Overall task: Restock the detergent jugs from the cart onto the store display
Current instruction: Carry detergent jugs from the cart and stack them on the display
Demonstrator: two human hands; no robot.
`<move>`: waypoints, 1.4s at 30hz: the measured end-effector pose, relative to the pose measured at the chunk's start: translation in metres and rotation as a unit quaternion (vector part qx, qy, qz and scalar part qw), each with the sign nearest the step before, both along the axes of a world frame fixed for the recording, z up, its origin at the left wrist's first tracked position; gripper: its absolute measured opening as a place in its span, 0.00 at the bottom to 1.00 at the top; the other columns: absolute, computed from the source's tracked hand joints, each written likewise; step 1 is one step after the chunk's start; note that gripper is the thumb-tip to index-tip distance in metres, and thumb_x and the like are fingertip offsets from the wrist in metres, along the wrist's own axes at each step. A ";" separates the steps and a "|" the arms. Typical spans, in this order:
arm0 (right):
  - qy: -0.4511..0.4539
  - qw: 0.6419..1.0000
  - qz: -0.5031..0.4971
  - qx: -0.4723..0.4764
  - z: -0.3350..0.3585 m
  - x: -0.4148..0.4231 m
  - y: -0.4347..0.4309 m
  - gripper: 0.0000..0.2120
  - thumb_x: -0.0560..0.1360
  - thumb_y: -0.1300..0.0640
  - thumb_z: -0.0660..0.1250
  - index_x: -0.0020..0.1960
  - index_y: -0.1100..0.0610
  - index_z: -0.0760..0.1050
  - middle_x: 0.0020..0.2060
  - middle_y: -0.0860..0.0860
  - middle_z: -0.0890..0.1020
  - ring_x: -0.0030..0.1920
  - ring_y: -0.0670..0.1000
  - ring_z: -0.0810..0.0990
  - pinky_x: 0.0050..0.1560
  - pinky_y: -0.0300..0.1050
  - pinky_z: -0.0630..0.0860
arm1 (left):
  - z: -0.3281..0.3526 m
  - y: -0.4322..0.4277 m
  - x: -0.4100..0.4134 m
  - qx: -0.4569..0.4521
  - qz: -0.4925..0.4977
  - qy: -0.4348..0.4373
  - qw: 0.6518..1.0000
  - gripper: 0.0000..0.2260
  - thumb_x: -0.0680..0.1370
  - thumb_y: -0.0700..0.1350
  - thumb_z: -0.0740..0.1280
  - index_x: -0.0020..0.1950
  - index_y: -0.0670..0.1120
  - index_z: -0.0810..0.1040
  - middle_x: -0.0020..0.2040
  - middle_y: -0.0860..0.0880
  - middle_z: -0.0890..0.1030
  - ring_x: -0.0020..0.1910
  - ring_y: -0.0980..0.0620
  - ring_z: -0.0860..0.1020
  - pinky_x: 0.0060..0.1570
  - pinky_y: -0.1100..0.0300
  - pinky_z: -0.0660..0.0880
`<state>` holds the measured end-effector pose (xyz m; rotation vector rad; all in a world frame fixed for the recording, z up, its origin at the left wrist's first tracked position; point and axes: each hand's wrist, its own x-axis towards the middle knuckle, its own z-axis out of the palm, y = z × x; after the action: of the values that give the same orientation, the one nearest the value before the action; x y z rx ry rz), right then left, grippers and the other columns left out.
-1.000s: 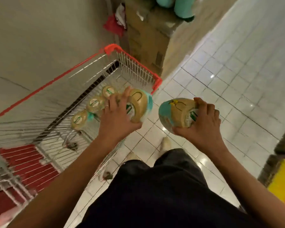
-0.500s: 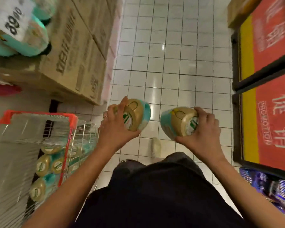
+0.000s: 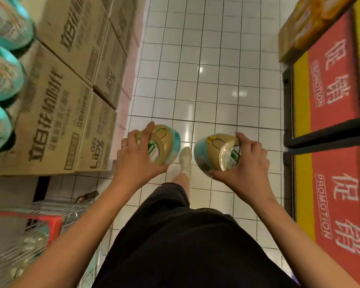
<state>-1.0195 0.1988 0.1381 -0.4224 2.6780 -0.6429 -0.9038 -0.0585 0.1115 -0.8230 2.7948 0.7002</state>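
Shorts (image 3: 185,246), dark, fill the bottom of the head view. They are nearest the camera and well on the near side of the cardboard box stack (image 3: 60,100), which I take as reference for this entry.

Next comes the cart (image 3: 50,222), a wire basket with a red corner, just on the near side of the stack's base. It is blurred and I cannot make out its contents.

I read the left hand (image 3: 137,161) as gripping: fingers and thumb are curled round the left jug (image 3: 165,146), which has a tan top and a teal body. The jug is held in the air just off the stack's near right corner, not touching it. A ring (image 3: 124,145) shows on one finger.

I read the right hand (image 3: 245,163) likewise, wrapped round the right jug (image 3: 212,152), which has the same colours and sits farther right of the stack. The two jugs are apart, and a pale shoe (image 3: 185,161) shows between them.

Beyond, the tiled floor (image 3: 206,80), white, runs along the stack's right side.

On top of the stack, toward its left, stand the display jugs (image 3: 2,77). They are teal and blurred, and three are partly in view.

Across the aisle from the stack I see promotion panels (image 3: 337,163), red and yellow, with yellow cartons (image 3: 312,23) beyond them.
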 end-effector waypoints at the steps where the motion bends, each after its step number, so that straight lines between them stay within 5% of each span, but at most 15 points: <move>1: 0.001 1.000 0.003 0.002 -0.001 -0.025 -0.011 0.58 0.59 0.34 0.81 0.82 0.50 0.59 0.68 0.54 0.69 0.67 0.57 0.69 0.66 0.57 0.69 | 0.000 -0.011 -0.024 -0.011 -0.002 0.004 1.000 0.54 0.65 0.72 0.75 0.82 0.62 0.48 0.71 0.45 0.64 0.67 0.38 0.71 0.61 0.39 0.74; 12: 0.042 0.998 0.054 0.008 0.029 -0.310 -0.130 0.58 0.59 0.34 0.82 0.81 0.50 0.60 0.68 0.54 0.70 0.66 0.58 0.69 0.66 0.56 0.68 | 0.029 -0.121 -0.273 -0.018 0.033 0.020 0.999 0.56 0.64 0.68 0.78 0.83 0.59 0.51 0.70 0.45 0.67 0.66 0.40 0.71 0.60 0.41 0.75; 21: 0.052 0.972 0.229 0.003 0.018 -0.529 -0.265 0.57 0.58 0.31 0.79 0.80 0.48 0.60 0.67 0.51 0.69 0.66 0.55 0.67 0.66 0.55 0.67 | 0.032 -0.203 -0.420 0.024 0.202 0.039 0.978 0.55 0.61 0.73 0.76 0.81 0.64 0.51 0.68 0.48 0.67 0.65 0.44 0.70 0.62 0.42 0.75; 31: 0.067 0.854 0.516 -0.010 0.047 -0.637 -0.477 0.59 0.60 0.30 0.79 0.82 0.49 0.59 0.67 0.52 0.70 0.66 0.55 0.68 0.66 0.56 0.68 | 0.060 -0.276 -0.452 -0.038 0.443 0.056 0.894 0.58 0.58 0.68 0.81 0.81 0.66 0.52 0.66 0.47 0.69 0.64 0.41 0.71 0.58 0.41 0.77; 36: 0.087 0.788 0.609 -0.010 0.054 -0.622 -0.584 0.60 0.57 0.31 0.79 0.81 0.49 0.58 0.65 0.53 0.70 0.64 0.57 0.69 0.63 0.56 0.68 | 0.063 -0.314 -0.436 -0.063 0.516 0.040 0.853 0.58 0.58 0.67 0.82 0.81 0.65 0.52 0.67 0.47 0.69 0.63 0.40 0.71 0.57 0.41 0.77; 42: 0.097 0.722 0.685 -0.028 0.072 -0.566 -0.690 0.61 0.52 0.25 0.66 0.81 0.48 0.59 0.63 0.53 0.70 0.64 0.58 0.69 0.64 0.58 0.70 | 0.079 -0.356 -0.407 -0.071 0.576 0.003 0.814 0.59 0.60 0.65 0.82 0.82 0.65 0.50 0.68 0.46 0.68 0.66 0.40 0.71 0.57 0.41 0.76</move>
<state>-1.5860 -0.4915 0.2101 -2.2029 1.6651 -0.1545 -1.3107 -0.4146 0.1909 -2.5609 2.0658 0.5559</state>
